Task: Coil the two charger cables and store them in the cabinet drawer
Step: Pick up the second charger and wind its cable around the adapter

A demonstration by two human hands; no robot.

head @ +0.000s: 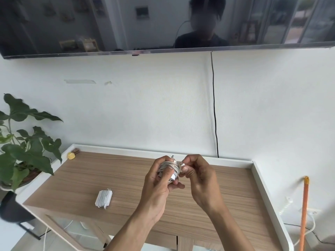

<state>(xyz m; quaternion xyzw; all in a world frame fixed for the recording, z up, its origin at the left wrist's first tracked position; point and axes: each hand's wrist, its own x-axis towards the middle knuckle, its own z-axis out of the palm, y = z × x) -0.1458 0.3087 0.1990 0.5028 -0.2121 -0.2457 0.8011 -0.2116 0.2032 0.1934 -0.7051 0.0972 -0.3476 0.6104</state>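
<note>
My left hand [159,180] hugs the wound-up charger [169,170], and my right hand [196,175] pinches the cable's plug end [181,164], sitting at its two o'clock.

- Bare wooden cabinet top [126,178] open on both sides of the hands.
- Coiled white charger brick [103,196] lying front left.
- Small yellow lump [71,156] in back left corner.
- Raised white rim [261,180] along back and right edges.
</note>
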